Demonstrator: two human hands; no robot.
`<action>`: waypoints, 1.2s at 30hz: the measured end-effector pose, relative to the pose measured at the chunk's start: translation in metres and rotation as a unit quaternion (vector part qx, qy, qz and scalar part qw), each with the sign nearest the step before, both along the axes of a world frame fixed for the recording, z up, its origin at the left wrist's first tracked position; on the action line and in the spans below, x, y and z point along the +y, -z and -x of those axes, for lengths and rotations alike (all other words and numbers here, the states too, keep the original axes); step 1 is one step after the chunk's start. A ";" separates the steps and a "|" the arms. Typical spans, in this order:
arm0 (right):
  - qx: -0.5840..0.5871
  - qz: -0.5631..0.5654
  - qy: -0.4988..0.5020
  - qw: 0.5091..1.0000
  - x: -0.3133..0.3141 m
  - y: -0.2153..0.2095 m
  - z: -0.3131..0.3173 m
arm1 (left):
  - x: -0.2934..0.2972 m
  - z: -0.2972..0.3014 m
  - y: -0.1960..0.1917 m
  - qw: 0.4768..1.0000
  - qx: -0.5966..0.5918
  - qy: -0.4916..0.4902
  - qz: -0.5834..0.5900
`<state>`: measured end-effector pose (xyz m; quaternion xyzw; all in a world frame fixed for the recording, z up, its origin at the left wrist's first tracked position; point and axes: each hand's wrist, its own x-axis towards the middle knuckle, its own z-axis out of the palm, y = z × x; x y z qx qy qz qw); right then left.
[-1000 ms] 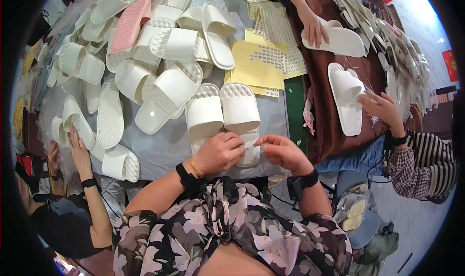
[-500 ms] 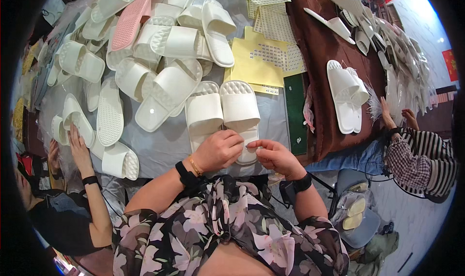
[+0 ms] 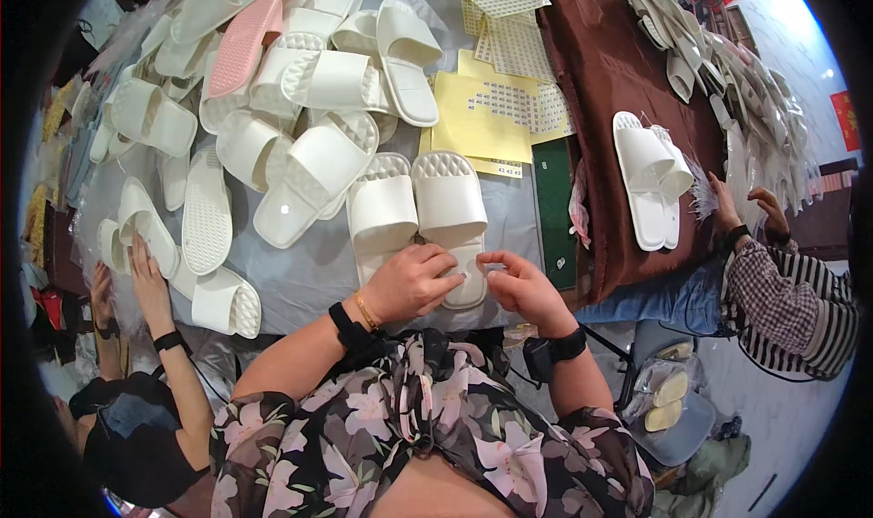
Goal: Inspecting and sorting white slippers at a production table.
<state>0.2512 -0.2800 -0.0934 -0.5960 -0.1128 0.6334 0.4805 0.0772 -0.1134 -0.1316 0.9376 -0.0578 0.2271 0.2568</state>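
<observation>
A pair of white slide slippers lies side by side before me, toes away. My left hand (image 3: 416,283) rests over their heel ends with fingers curled, gripping the inner edge of the right-hand slipper (image 3: 450,200). The left-hand slipper (image 3: 383,211) is partly hidden under that hand. On the right-hand slipper's heel sits a tiny dark-printed mark (image 3: 463,275), too small to make out. Just right of that heel is my right hand (image 3: 529,292), index finger and thumb apart with nothing visible between them, other fingers curled.
Many white slippers (image 3: 332,80) and a pink one (image 3: 247,45) are heaped at left. Yellow label sheets (image 3: 482,113) lie beyond my pair. Another white pair (image 3: 647,181) rests on brown cloth (image 3: 600,90). Co-workers' hands show at left (image 3: 148,277) and right (image 3: 725,211).
My right hand has drawn back slightly right, off the slipper's heel, exposing the small mark. The slippers at the brown cloth's far end have shifted away. The left co-worker's head has lowered.
</observation>
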 end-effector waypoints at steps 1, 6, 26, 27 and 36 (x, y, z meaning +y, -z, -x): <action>0.005 -0.011 0.012 1.000 -0.001 0.001 -0.003 | 0.000 0.000 0.000 1.000 0.002 0.001 -0.002; -0.004 -0.024 0.060 0.998 -0.004 0.015 -0.009 | -0.001 -0.003 -0.004 0.998 0.055 0.000 -0.029; -0.128 -0.046 0.021 0.990 0.002 0.025 -0.003 | 0.000 0.027 -0.021 0.969 0.105 -0.223 -0.006; -0.130 -0.047 0.023 0.990 0.003 0.025 -0.004 | -0.001 0.021 -0.018 0.970 0.096 -0.222 -0.006; -0.045 -0.043 0.087 0.994 -0.007 0.036 -0.012 | -0.006 0.015 -0.019 0.973 0.086 -0.209 0.042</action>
